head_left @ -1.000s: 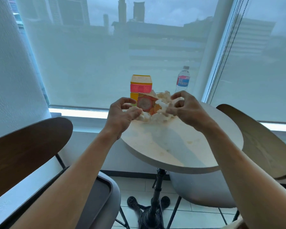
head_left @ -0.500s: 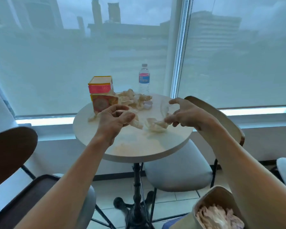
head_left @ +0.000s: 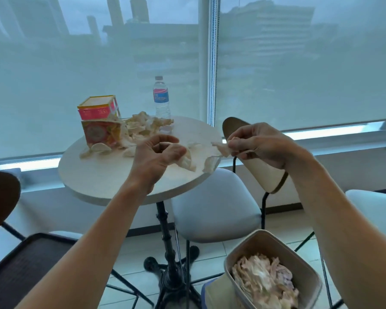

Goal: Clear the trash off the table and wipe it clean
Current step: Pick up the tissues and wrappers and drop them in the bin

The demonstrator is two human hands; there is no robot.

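1. My left hand (head_left: 157,156) hangs over the near right part of the table (head_left: 103,175); its fingers are curled tight, gripping a crumpled tissue (head_left: 187,162) that sticks out to the right of the palm.
2. My right hand (head_left: 257,142) is off the table's right edge, in front of a chair (head_left: 216,210); thumb and fingertips pinch a second tissue scrap (head_left: 221,149), which trails down toward the rim.
3. The rest of the trash sits at the far left of the table: a heap of tissues (head_left: 143,127), a torn carton (head_left: 101,133) with a box (head_left: 97,108) behind it; a few scraps (head_left: 96,149) lie in front of the carton.
4. A bottle (head_left: 161,98) stands upright at the far edge, by the blind (head_left: 98,74).
5. A bin (head_left: 274,273) is on the floor at lower right, below my right arm, holding crumpled tissues.
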